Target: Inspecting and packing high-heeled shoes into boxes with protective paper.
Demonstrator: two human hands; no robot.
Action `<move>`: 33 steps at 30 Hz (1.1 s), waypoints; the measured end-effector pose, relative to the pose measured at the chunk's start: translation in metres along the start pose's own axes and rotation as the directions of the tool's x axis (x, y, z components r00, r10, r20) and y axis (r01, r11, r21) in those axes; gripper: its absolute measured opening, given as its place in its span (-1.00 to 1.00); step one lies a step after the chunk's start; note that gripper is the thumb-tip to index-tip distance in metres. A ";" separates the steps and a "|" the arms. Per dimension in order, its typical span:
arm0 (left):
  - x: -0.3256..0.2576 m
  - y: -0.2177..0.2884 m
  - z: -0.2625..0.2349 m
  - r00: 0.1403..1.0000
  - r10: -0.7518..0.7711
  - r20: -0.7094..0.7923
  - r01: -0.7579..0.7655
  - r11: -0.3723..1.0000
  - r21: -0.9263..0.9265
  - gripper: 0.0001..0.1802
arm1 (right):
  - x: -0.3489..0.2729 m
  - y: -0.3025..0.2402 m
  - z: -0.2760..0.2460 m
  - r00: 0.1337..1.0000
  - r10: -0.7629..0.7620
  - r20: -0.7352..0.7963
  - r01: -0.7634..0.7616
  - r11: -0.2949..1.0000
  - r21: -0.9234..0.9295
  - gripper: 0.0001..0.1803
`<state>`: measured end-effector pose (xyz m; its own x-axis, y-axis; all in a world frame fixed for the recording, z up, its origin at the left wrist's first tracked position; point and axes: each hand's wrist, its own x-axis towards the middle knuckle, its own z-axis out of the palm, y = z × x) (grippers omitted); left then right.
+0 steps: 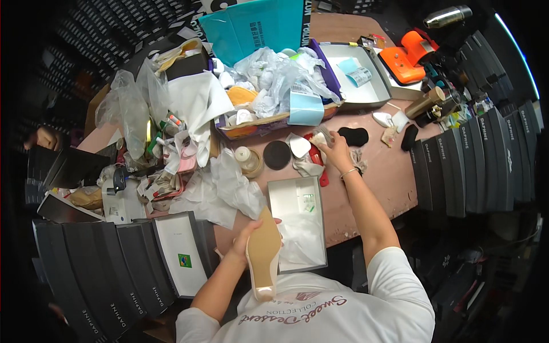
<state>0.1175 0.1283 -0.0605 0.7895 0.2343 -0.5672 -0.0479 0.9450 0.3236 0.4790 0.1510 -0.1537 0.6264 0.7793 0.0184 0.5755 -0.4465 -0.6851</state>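
My left hand (247,239) grips a beige high-heeled shoe (263,254), sole up, close to my chest. Beside it lies an open grey shoe box (279,197) with white tissue paper (301,237) inside. My right hand (334,150) is stretched out over the pink table (389,171), its fingers on a small clear plastic piece among white paper and a red item (318,160). A round black pad (277,155) and a black oval insole (353,136) lie near that hand.
Dark grey shoe boxes stand in rows at left (103,268) and right (474,166). A basket of plastic bags (274,86), an open grey box (354,74), an orange tool (407,57), crumpled white paper (229,188) and another person's hand (43,137) are around.
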 end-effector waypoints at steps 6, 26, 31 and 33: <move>0.008 0.033 -0.013 0.996 -0.004 -0.088 0.006 1.000 0.020 -0.46 | -0.001 0.001 0.019 0.969 0.097 0.226 -0.147 0.966 0.214 -0.60; -0.062 -0.044 -0.013 0.994 0.089 0.057 -0.094 0.993 0.074 -0.51 | -0.264 -0.192 -0.020 0.856 -0.517 -0.019 0.514 0.846 0.142 -0.78; -0.075 -0.032 -0.009 0.991 0.126 -0.034 -0.124 0.990 0.064 -0.40 | -0.325 -0.230 -0.033 0.765 -0.621 0.172 0.595 0.783 0.184 -0.77; -0.078 -0.033 -0.007 0.989 0.140 -0.043 -0.137 0.988 0.074 -0.40 | -0.280 -0.210 -0.012 0.835 -0.550 0.031 0.543 0.831 0.123 -0.79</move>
<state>0.0530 0.0802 -0.0325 0.7482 0.3738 -0.5482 -0.1097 0.8845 0.4535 0.1891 0.0212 -0.0063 0.1899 0.9097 0.3693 0.7536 0.1060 -0.6487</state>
